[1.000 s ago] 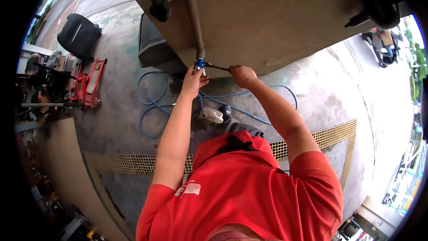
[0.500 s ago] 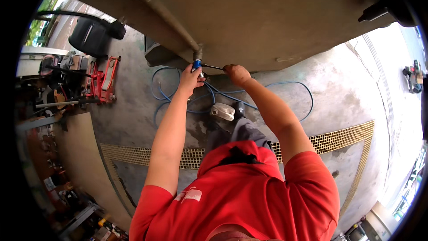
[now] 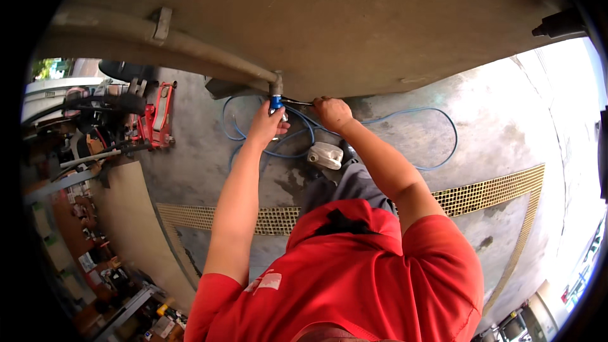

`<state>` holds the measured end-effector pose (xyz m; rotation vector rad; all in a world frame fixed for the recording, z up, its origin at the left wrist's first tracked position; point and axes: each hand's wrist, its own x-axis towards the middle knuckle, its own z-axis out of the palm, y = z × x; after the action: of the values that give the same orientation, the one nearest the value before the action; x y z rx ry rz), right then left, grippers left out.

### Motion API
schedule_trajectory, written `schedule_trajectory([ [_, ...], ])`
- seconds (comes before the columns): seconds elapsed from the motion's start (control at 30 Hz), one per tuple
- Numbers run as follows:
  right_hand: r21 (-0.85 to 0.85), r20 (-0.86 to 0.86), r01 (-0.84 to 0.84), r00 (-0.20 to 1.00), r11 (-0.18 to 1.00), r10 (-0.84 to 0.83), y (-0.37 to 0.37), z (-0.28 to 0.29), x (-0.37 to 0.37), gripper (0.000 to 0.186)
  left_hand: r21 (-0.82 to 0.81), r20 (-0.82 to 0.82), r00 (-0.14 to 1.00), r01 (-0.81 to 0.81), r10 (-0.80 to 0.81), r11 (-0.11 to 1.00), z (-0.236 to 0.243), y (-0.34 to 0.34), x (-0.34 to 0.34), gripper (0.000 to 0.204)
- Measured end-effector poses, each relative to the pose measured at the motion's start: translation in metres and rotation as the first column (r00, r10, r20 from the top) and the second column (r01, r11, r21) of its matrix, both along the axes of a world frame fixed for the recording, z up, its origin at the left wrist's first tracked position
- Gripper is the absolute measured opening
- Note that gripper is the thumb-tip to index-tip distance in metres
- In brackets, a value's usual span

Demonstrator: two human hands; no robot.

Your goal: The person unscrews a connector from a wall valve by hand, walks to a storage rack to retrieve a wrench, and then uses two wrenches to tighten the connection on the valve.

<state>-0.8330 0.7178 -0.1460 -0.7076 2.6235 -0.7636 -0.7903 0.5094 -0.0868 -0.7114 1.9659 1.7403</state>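
My left hand point(image 3: 266, 125) is closed around a blue fitting with a silver lower end point(image 3: 276, 102), attached at the downturned end of a dull metal pipe point(image 3: 221, 57) under a large beige surface point(image 3: 342, 19) overhead. My right hand point(image 3: 332, 114) grips the handle of a slim metal wrench point(image 3: 296, 102), whose far end meets the fitting just beside my left thumb; the wrench's jaw is too small and partly hidden to make out.
Blue hose point(image 3: 443, 120) loops over the concrete floor point(image 3: 494, 139) beside a translucent plastic jug point(image 3: 325, 155) near my feet. A yellow floor grating point(image 3: 487, 187) runs behind them. At left are a red floor jack point(image 3: 159, 120) and cluttered equipment. A black part point(image 3: 557, 25) projects at upper right.
My view has swung, so the pipe now slants more flatly across the upper left and the black plug-like part has left the upper middle. Both hands stay on the fitting and wrench.
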Motion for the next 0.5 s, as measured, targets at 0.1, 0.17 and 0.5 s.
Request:
schedule_trajectory([
  [0.1, 0.071, 0.122, -0.031, 0.992, 0.997, 0.022, -0.004, 0.005, -0.001, 0.038, -0.045, 0.098, 0.991, 0.092, -0.087, 0.995, 0.006, 0.000, -0.008, 0.026],
  [0.17, 0.039, 0.078, -0.022, 0.997, 0.999, 0.019, -0.009, -0.002, -0.001, 0.037, -0.067, 0.100, 0.991, 0.093, -0.086, 0.993, 0.005, -0.003, -0.012, 0.025],
  [0.5, -0.200, 0.058, -0.002, 0.998, 0.980, 0.014, -0.030, -0.066, 0.006, 0.035, -0.150, 0.103, 0.988, 0.129, -0.114, 0.980, 0.010, 0.003, -0.016, 0.023],
])
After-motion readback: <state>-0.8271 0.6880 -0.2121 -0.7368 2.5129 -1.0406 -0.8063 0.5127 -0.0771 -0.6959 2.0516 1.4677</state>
